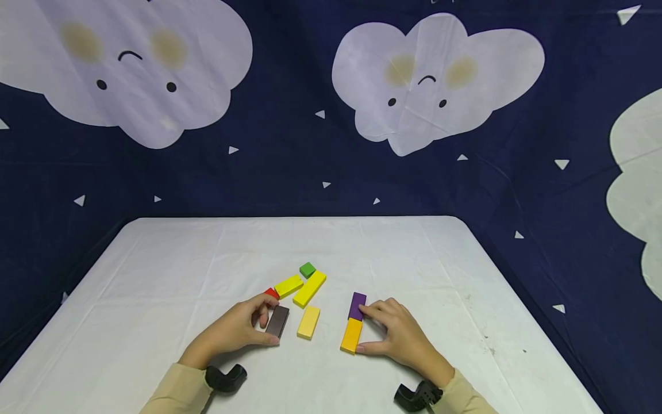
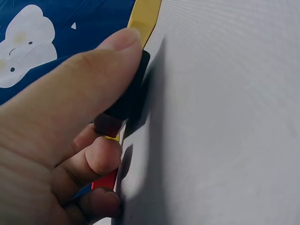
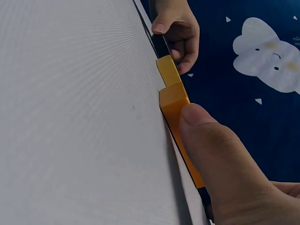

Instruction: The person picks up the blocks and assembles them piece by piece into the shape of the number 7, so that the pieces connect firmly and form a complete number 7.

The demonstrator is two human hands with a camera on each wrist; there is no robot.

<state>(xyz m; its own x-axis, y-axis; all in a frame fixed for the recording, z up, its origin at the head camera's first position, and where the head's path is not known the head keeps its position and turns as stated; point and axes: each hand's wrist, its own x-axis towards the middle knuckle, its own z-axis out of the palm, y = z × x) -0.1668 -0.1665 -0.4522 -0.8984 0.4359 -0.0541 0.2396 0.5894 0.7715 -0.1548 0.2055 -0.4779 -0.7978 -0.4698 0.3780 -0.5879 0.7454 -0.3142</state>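
The left hand (image 1: 240, 326) pinches a dark brown block (image 1: 277, 321) between its thumb at the near end and its fingers at the far end; the left wrist view shows the thumb against the dark block (image 2: 129, 98). On the right, an orange block (image 1: 351, 335) and a purple block (image 1: 357, 306) lie end to end. The right hand (image 1: 403, 336) has its thumb at the orange block's near end and its fingers at the purple block. A pale yellow block (image 1: 308, 322) lies between the hands.
Farther back on the white table (image 1: 414, 259) are two bright yellow blocks (image 1: 288, 286), (image 1: 310, 288), a green block (image 1: 307, 269) and a red block (image 1: 271, 293) partly behind the left fingers. A dark blue cloth with clouds hangs behind the table.
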